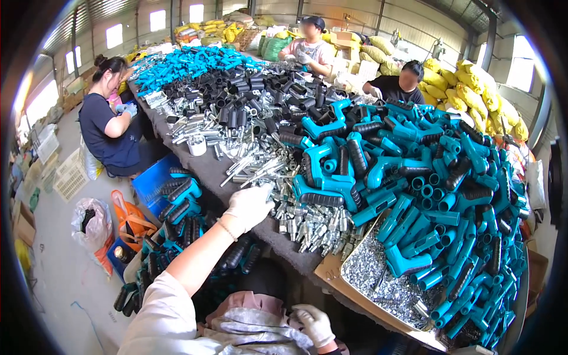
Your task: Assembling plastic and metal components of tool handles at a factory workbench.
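Observation:
My left hand (250,208), in a white glove, reaches out to the table's near edge. Its bent fingertips touch the pile of small silver metal fittings (313,225); what they grip is hidden. Just beyond it lie thin metal rods (254,168). Low in front of my body, below the tabletop, is my right hand (315,325), also gloved, with its fingers curled in; whatever is inside them does not show. Teal and black plastic tool housings (408,160) are heaped to the right, beside a cardboard tray (367,278) of tiny shiny metal pieces.
Black tubes (236,112) and blue plastic parts (189,65) cover the far table. A person (112,124) sits at the left; two more (310,50) are across the table. More housings (180,201) stand by a blue crate (157,183) below. Yellow sacks (479,89) line the back.

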### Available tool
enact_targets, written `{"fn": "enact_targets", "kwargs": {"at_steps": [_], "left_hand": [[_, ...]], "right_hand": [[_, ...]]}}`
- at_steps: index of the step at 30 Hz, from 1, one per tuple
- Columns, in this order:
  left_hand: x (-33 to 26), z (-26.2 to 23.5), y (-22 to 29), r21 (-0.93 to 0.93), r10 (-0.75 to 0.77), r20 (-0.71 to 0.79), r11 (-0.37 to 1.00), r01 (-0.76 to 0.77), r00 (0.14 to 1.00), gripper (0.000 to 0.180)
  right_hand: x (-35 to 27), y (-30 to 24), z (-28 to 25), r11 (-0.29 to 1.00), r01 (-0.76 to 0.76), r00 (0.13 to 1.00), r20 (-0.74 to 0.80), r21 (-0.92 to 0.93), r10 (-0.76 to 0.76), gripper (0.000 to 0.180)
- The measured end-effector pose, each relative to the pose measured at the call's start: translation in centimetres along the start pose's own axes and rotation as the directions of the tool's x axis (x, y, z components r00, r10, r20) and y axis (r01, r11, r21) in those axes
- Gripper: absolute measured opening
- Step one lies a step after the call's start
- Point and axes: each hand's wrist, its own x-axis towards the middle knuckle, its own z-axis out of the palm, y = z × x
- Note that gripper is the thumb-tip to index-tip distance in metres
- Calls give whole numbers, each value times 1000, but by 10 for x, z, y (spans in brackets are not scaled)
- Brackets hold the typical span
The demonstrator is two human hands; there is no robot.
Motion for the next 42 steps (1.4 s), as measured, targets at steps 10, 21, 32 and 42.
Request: {"fn": "enact_targets", "kwargs": {"at_steps": [10, 21, 32, 42], "left_hand": [[-28, -52, -74, -976, -155, 166, -166, 139, 974, 49], [149, 4, -108, 523, 436, -183, 802, -288, 881, 13], [65, -4, -108, 42, -98, 254, 995, 90, 962, 43], [-19, -13, -93, -215, -341, 18, 917, 337, 940, 44]], "right_hand": [[-34, 19, -18, 968, -160, 985, -27, 191, 168, 23], [8, 43, 14, 946, -176, 983, 95, 271, 155, 25], [0, 53, 5, 843, -297, 955, 141, 448, 262, 23], [-6, -1, 21, 993, 25, 995, 93, 115, -36, 25]]}}
